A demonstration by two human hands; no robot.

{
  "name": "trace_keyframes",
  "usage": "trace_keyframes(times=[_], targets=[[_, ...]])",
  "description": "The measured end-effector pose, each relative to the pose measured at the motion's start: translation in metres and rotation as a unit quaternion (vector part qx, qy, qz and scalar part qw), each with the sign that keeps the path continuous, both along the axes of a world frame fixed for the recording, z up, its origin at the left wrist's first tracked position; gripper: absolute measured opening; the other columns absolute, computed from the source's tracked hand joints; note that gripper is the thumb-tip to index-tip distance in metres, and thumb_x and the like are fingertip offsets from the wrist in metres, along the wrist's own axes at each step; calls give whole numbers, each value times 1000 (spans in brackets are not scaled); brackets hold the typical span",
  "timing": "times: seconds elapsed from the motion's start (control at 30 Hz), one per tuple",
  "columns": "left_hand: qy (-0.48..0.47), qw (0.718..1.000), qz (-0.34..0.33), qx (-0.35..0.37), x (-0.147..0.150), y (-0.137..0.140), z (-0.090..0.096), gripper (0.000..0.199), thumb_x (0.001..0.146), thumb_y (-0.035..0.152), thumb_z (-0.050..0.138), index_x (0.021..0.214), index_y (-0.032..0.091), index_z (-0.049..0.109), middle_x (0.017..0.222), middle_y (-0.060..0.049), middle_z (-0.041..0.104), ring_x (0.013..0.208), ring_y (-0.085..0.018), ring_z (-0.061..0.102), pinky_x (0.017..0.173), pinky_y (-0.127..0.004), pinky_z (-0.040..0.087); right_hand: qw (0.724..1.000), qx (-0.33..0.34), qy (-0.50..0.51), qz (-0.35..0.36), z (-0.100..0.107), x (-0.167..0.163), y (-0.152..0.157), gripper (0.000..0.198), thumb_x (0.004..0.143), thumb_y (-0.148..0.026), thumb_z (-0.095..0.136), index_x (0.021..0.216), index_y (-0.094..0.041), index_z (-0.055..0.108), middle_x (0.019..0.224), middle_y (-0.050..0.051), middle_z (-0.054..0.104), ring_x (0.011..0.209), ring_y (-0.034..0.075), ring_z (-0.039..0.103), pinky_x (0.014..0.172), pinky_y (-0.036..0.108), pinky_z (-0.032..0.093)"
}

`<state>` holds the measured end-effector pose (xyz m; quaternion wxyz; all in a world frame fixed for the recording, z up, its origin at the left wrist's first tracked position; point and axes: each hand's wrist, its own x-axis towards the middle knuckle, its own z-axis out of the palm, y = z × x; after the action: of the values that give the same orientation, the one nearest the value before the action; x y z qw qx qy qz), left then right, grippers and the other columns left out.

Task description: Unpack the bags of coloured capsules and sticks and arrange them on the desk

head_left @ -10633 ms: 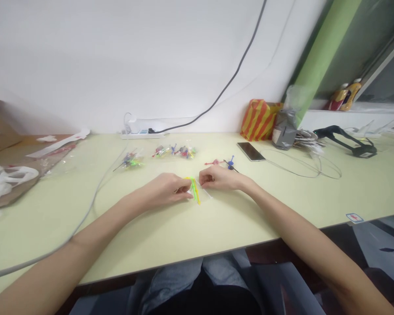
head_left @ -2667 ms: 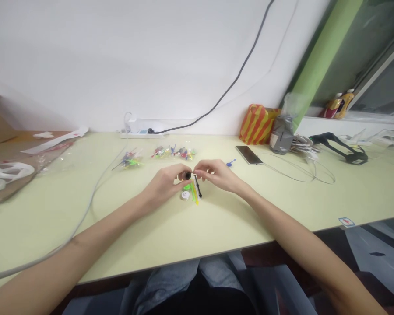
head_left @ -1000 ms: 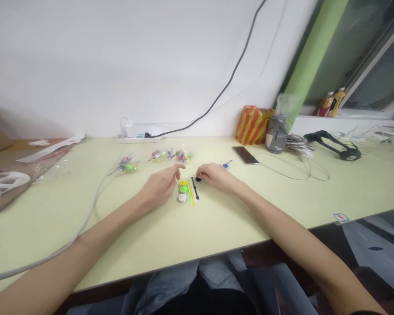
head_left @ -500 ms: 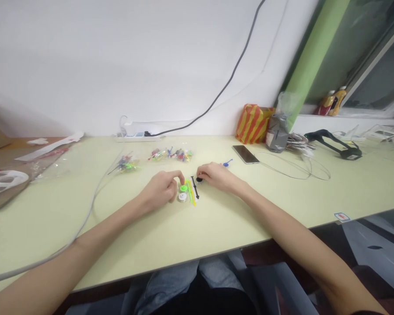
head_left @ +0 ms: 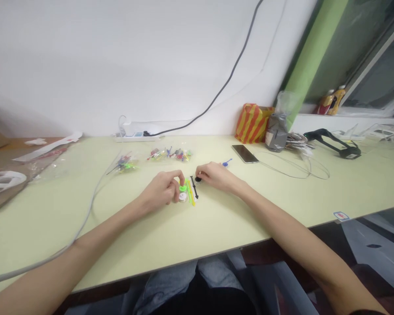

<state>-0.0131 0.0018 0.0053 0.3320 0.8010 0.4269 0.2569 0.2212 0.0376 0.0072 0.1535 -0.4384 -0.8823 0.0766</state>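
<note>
On the desk (head_left: 151, 245), the black disc (head_left: 198, 179) is pinched by the right hand (head_left: 213, 176) beside the black arrow (head_left: 194, 187). The green disc (head_left: 183, 189) is touched by 1 finger of the left hand (head_left: 160, 189); whether it is gripped cannot be told. Light nudges are best used.

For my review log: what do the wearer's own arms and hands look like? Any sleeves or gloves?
The left forearm and right forearm are bare. The left hand and right hand are ungloved, with no rings visible on the fingers. A dark edge, possibly a sleeve, shows by the right elbow.
</note>
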Motion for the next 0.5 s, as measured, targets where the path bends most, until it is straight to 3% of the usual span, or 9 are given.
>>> trace_keyframes(times=[0.1, 0.17, 0.33, 0.4, 0.5], targets=[[3, 1000, -4, -4, 0, 0, 0, 30, 63, 9, 37, 85, 21, 53, 55, 5, 65, 40, -11, 49, 47, -23, 39, 1000, 7, -14, -9, -1, -1, 1, 24, 98, -11, 49, 102, -20, 71, 94, 7, 74, 85, 18, 64, 71, 25, 35], [10, 1000, -11, 10, -1, 0, 1, 24, 67, 9, 37, 82, 21, 51, 52, 5, 62, 43, -12, 51, 49, -23, 39, 998, 28, -21, -54, 1, 4, 6, 26, 98, -12, 48, 107, -20, 70, 96, 8, 74, 87, 20, 64, 70, 27, 35], [102, 986, 17, 134, -4, 6, 0, 19, 78, 12, 38, 80, 22, 54, 47, 4, 53, 45, -16, 48, 54, -26, 35, 976, 89, -11, -200, 11, 42, 25, 27, 97, -11, 49, 114, -20, 68, 111, 10, 71, 103, 24, 61, 72, 29, 37], [161, 966, 34, 199, -6, 8, -1, 21, 81, 15, 40, 82, 22, 60, 50, 2, 52, 50, -18, 50, 56, -29, 33, 975, 68, -48, -204, 12, 58, 33, 28, 91, -8, 59, 114, -20, 69, 116, 11, 69, 110, 25, 58, 74, 29, 38], [205, 949, 37, 237, -7, 11, -4, 26, 84, 17, 39, 84, 23, 64, 54, -1, 53, 56, -21, 52, 59, -30, 33, 975, 6, -97, -198, 7, 70, 40, 21, 86, -14, 68, 106, -21, 71, 113, 10, 69, 102, 25, 61, 70, 29, 37]])
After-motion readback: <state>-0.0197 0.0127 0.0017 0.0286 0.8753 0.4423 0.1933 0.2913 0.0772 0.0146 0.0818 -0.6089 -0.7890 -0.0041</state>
